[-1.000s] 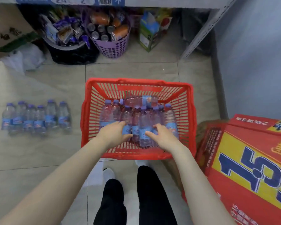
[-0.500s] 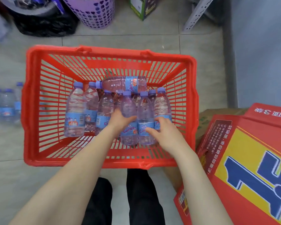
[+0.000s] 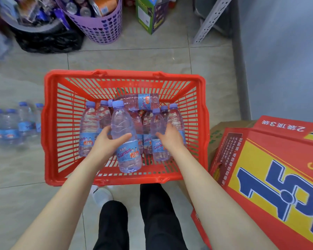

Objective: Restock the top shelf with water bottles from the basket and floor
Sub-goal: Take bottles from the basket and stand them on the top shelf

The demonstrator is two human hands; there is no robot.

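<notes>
You are looking straight down into a red slatted plastic basket (image 3: 49,134) set on the pale tiled floor (image 3: 16,83). Your left hand (image 3: 107,141) is wrapped around a clear water bottle with a purple cap and blue label (image 3: 125,139), thumb across its front, the bottle raised above the others and tilted cap-away from you. Your right hand (image 3: 170,136) is closed around a second clear purple-capped bottle (image 3: 157,134) that stands among its neighbours. More upright bottles (image 3: 88,127) crowd the middle of the basket, and one bottle lying on its side (image 3: 137,101) rests across their caps at the far end. Another group of clear bottles (image 3: 11,123) stands on the floor just left of the basket. A red and yellow cardboard box (image 3: 271,177) sits close on the right.
</notes>
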